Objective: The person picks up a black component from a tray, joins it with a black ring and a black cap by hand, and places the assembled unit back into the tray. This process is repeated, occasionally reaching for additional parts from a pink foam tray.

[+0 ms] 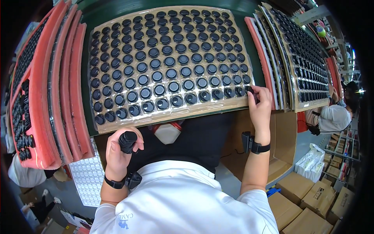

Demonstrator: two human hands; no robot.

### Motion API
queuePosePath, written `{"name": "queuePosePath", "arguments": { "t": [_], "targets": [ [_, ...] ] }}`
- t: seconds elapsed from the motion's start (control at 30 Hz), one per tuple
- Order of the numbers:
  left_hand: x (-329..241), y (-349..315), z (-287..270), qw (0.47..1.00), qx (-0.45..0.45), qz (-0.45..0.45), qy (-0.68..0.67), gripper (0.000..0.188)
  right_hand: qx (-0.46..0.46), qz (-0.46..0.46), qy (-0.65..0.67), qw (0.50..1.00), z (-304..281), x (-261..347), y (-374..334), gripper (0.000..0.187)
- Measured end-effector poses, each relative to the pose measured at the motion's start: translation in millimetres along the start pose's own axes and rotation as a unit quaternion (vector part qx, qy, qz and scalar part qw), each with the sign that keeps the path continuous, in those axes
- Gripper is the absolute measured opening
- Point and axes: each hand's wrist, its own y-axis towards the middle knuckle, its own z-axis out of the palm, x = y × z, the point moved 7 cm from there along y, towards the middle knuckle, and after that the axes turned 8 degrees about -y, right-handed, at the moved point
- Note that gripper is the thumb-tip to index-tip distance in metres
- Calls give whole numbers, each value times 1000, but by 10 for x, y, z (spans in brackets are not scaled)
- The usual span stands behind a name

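Note:
My left hand (115,153), below the tray's near left edge, is closed round a short stack of black round caps (127,142). A clear plastic tray (156,116) lies in front of me on brown board, its rows of pockets filled with black round caps like those in the stack. At the tray's near right corner, my right hand (261,104) pinches a black round cap (248,89) between thumb and fingertips. That cap sits at the end of the nearest row; whether it rests fully in its pocket is hidden by the fingers.
Pink foam sheets (70,89) with layers of black parts stand at the left. More loaded trays (307,58) are stacked at the right. An open cardboard box (282,136) is below the table's right side. Closed cartons (296,187) and other people (337,117) are beyond.

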Motion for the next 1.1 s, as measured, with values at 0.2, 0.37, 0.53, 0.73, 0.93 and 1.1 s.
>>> {"name": "queuePosePath", "arguments": {
  "t": [0.2,0.37,0.53,0.73,0.93,1.1],
  "targets": [
    [33,44,-46,1000,2,-8,-24,71,-62,-24,-53,996,-183,340,33,22],
    [33,2,-95,1000,12,0,-24,64,3,-63,182,981,-120,1097,12,23],
    [35,13,-53,999,5,-20,-48,56,141,-215,343,903,-41,2165,-128,26],
    [-11,-171,-276,999,6,-7,-40,46,230,-283,419,832,157,3008,-225,26],
    [-110,-300,-628,992,-35,-19,-121,51,459,-76,601,650,692,3434,-326,25],
    [-60,-397,-945,986,-69,-15,-154,63,347,-166,403,830,923,3684,-94,22]
  ]
}}
